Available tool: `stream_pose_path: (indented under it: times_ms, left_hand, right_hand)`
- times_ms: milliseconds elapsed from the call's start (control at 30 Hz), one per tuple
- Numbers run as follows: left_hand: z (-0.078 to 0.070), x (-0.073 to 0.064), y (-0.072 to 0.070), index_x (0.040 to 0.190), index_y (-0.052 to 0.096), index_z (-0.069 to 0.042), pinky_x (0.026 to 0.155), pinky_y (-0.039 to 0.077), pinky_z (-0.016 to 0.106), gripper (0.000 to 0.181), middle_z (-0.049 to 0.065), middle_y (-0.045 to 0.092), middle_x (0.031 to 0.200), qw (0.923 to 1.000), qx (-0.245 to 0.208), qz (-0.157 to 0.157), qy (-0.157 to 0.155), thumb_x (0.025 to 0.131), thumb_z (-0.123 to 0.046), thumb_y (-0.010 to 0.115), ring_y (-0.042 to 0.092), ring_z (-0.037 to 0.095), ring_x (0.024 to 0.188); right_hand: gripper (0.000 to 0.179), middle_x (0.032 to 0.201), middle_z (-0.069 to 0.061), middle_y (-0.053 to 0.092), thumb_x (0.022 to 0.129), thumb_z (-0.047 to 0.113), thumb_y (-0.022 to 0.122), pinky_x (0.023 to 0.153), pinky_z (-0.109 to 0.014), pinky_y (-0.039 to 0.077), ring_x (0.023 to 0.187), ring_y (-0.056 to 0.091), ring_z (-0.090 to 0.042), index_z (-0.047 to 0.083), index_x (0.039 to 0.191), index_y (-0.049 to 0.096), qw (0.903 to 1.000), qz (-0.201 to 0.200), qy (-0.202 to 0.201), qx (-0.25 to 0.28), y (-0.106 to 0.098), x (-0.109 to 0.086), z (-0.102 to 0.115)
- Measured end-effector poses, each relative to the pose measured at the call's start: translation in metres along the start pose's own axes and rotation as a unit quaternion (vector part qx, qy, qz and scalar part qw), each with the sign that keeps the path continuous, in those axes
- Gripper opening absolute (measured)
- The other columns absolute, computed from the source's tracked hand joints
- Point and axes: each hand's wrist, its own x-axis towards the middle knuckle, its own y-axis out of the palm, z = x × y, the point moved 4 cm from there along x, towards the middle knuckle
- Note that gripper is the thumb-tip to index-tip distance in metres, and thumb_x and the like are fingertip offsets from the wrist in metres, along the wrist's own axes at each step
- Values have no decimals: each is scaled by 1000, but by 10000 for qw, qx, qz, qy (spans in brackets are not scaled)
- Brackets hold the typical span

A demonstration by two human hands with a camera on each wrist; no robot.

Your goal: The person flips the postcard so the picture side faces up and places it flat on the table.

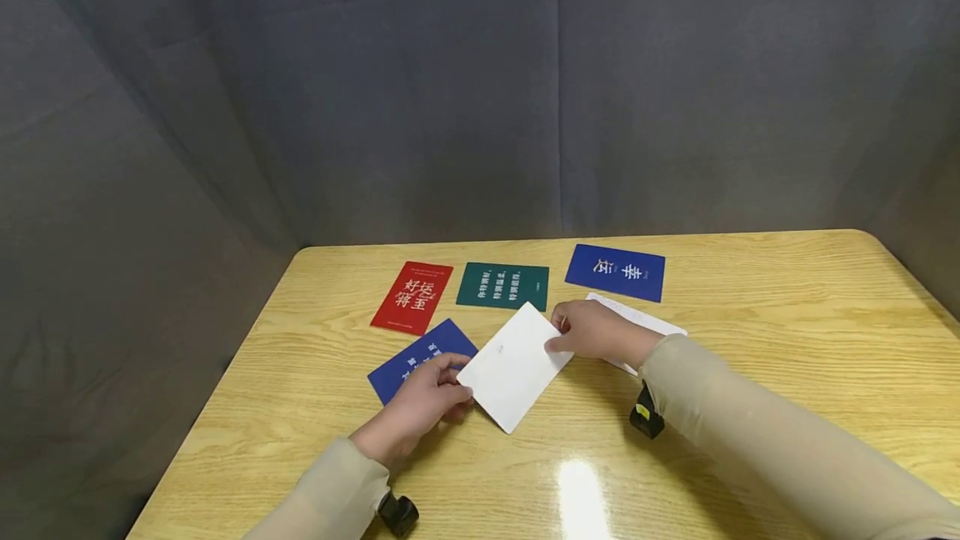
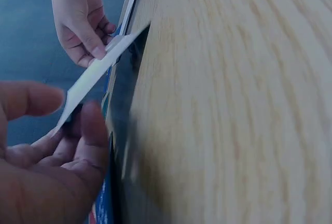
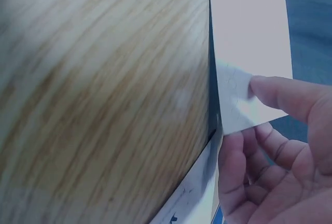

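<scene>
Currently: white card (image 1: 517, 372), tilted above tabletop (image 1: 795, 340); right hand (image 1: 595, 330), fingers pinching its two o'clock edge; left hand (image 1: 422, 397), fingers curled round nine o'clock corner. Probably light, stiffish; hold by edges. Potential obstacles: blue card (image 1: 416, 358), nine; second white card (image 1: 643, 316), two. Beyond: red card (image 1: 412, 298), ten; green card (image 1: 502, 286), twelve; second blue card (image 1: 617, 272), half past one.

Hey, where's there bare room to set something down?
The table is bare right of the far blue card, beyond the right sleeve, and between its left edge and the red card. Crowded: the middle, with the held card, left hand, right hand and green card.
</scene>
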Motion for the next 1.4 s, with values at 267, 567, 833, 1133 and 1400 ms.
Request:
stream_pose_path:
  times_ms: [267,567,833,1133,1400]
  left_hand:
    - [0,0,-5,124,51,8,75,58,32,26,17,70,108,9967,-602,-536,64,99,7,56,66,20,85]
    - [1,3,-8,128,43,8,71,57,27,33,13,64,95,9906,-992,-939,110,98,9,57,64,19,82]
    - [1,3,-11,123,48,7,71,57,27,25,8,57,88,9877,-1111,-1091,134,99,9,56,61,19,81]
    - [-1,2,-11,119,52,8,71,57,26,20,9,58,90,9866,-1151,-1138,189,99,8,56,63,18,81]
    - [-1,1,-12,115,54,8,70,56,26,16,10,60,90,9861,-1118,-1207,249,99,8,57,62,18,80]
  right_hand:
    - [12,78,-4,61,99,15,70,68,-31,43,74,53,-18,6,92,64,9972,-13,14,750,1,0,-1]
    - [10,77,-5,62,102,11,64,66,-29,45,71,53,-16,3,96,66,9935,16,-38,1140,2,-2,0]
    - [10,82,-6,62,103,10,61,66,-29,45,74,53,-18,2,100,67,9897,-32,50,1429,-1,-2,-2]
    - [9,83,-7,60,102,7,60,66,-28,47,77,55,-19,0,101,66,9815,-101,111,1910,-2,-1,-4]
    - [8,86,-8,58,102,4,59,70,-31,49,80,55,-20,-1,103,64,9726,-38,80,2324,0,0,-6]
